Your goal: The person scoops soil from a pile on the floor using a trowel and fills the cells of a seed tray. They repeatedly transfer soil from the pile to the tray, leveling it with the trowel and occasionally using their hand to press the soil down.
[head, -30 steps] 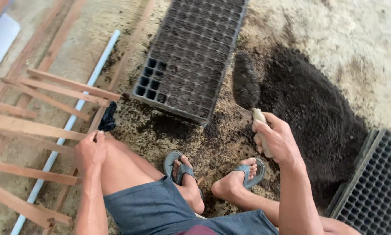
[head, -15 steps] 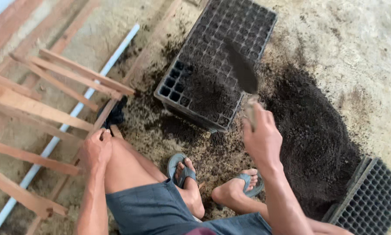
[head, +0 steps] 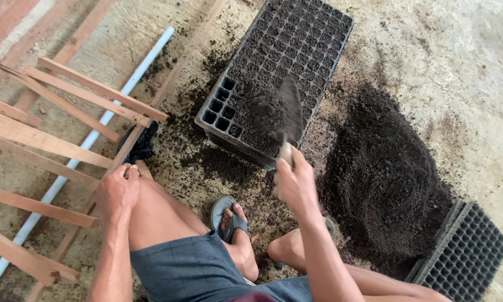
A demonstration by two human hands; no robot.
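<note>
One trowel [head: 289,112], its dark blade blurred and tipped over the near end of a black seedling tray [head: 279,72], is held by its pale handle in the right hand [head: 296,182]. That grip is closed tight around the handle, fingers wrapped, with the forearm reaching forward and up from the lower edge of the view. Soil [head: 265,112] lies heaped on the tray's cells under the blade; a few cells at the near left corner are bare, while those farther back are dusted with soil.

Left hand [head: 117,190] rests on the left knee, fingers curled loosely over it and holding nothing; the arm hangs straight down beside the thigh. The person squats in grey shorts, feet in sandals [head: 229,218] on the concrete floor [head: 441,50].

Right of the tray lies a dark soil pile [head: 385,179], and past it, at the lower right, a second black tray [head: 464,254] leans at the pile's edge. To the left are a wooden frame [head: 44,140] of slats, a white pipe [head: 95,131] running under it, and a small black bundle [head: 141,142] beside the knee.
</note>
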